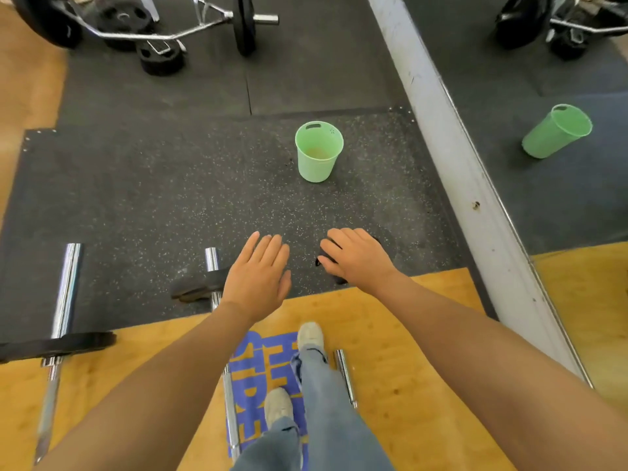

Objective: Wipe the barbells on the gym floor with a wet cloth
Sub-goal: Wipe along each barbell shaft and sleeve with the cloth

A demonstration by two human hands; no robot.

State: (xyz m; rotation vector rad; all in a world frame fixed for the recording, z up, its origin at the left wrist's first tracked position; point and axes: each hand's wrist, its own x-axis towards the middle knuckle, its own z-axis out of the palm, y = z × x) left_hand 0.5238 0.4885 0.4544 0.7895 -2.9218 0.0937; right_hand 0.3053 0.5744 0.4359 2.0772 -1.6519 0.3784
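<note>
Three barbells lie on the floor in front of me: one at the left with a black plate, a middle one with a dark plate, and a thin bar beside my right leg. My left hand hovers flat with straight fingers just right of the middle barbell's end and holds nothing. My right hand is held palm down over the speckled mat and grips a dark cloth, most of which is hidden under the hand. A green bucket with liquid in it stands farther ahead.
A loaded trap bar and loose plates lie at the back left. A white-framed mirror runs along the right and reflects the bucket. My feet stand on a blue printed mat on the wooden floor.
</note>
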